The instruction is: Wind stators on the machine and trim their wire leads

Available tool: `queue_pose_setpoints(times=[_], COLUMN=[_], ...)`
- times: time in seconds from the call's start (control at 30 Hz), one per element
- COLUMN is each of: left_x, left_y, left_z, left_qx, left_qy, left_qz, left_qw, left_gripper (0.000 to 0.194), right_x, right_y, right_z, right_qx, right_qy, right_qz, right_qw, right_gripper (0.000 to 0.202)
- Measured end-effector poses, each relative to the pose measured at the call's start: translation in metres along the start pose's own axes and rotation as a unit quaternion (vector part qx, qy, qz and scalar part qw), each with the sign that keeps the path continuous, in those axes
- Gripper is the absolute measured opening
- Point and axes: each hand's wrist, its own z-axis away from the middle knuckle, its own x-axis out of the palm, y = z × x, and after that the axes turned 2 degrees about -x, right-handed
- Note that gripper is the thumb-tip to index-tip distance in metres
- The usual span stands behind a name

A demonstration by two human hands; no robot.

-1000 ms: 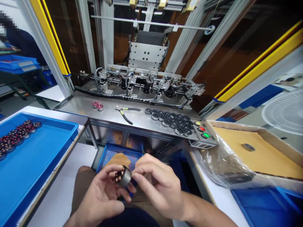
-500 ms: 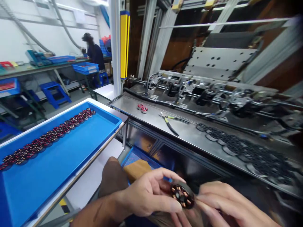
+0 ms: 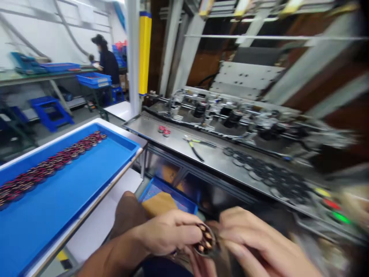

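Observation:
My left hand [image 3: 165, 234] grips a round motor stator [image 3: 206, 243] with copper windings, low in the middle of the head view. The thumb presses on its near face, and the open winding side is turned partly towards me. Close beside its right edge is my right hand [image 3: 253, 240], thumb and fingers pinched together. Whatever lies between those fingertips is too small and blurred to make out. Both hands are above my lap, in front of the metal bench [image 3: 180, 140].
To the left, a blue tray [image 3: 89, 181] holds rows of wound stators [image 3: 57, 161]. On the bench lie two red-wound stators [image 3: 164, 130], cutting pliers [image 3: 196, 147] and many black stators [image 3: 268, 175]. Coloured buttons [image 3: 331, 204] sit at right. A person [image 3: 108, 61] works far back.
The view has swung to the right. In my left hand the stator has turned, and the thumb now overlaps its face. My right hand stays pinched at its edge.

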Motion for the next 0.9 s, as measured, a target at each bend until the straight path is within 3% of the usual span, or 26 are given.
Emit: queue_pose_setpoints(times=[0.1,0.23,0.3,0.43,0.5,0.6,0.7,0.8,0.9], left_x=[0.003,-0.002,-0.005,-0.008,-0.007,-0.005,-0.005,-0.008,-0.013], left_y=[0.005,0.015,0.018,0.02,0.022,0.024,0.025,0.024,0.024], left_z=[0.006,0.003,-0.003,-0.008,-0.007,-0.002,0.002,0.003,0.001], left_qx=[0.111,0.261,0.241,0.011,-0.025,0.012,0.07,0.163,0.235], left_qy=[0.084,0.13,0.12,-0.017,-0.044,0.045,0.122,0.161,0.172], left_qz=[-0.043,-0.03,-0.012,0.005,0.005,-0.026,-0.065,-0.099,-0.085], left_qw=[0.989,0.956,0.963,1.0,0.999,0.999,0.988,0.968,0.953], left_gripper=[0.028,0.04,0.04,0.057,0.054,0.035,0.033,0.03,0.03], right_x=[0.003,0.01,0.011,0.007,0.005,0.004,0.008,0.011,0.01], right_y=[-0.009,-0.004,0.001,0.008,0.01,0.01,0.009,0.01,0.013], right_z=[-0.01,-0.014,-0.014,-0.013,-0.013,-0.013,-0.012,-0.011,-0.012], right_qx=[0.047,0.1,0.083,0.023,0.016,0.028,0.066,0.094,0.049], right_qy=[0.037,0.109,0.112,0.078,0.073,0.093,0.121,0.15,0.148], right_qz=[0.024,-0.004,-0.039,-0.066,-0.061,-0.053,-0.051,-0.069,-0.097], right_qw=[0.998,0.989,0.989,0.995,0.995,0.994,0.989,0.982,0.983], right_gripper=[0.018,0.014,0.012,0.011,0.012,0.013,0.012,0.011,0.014])
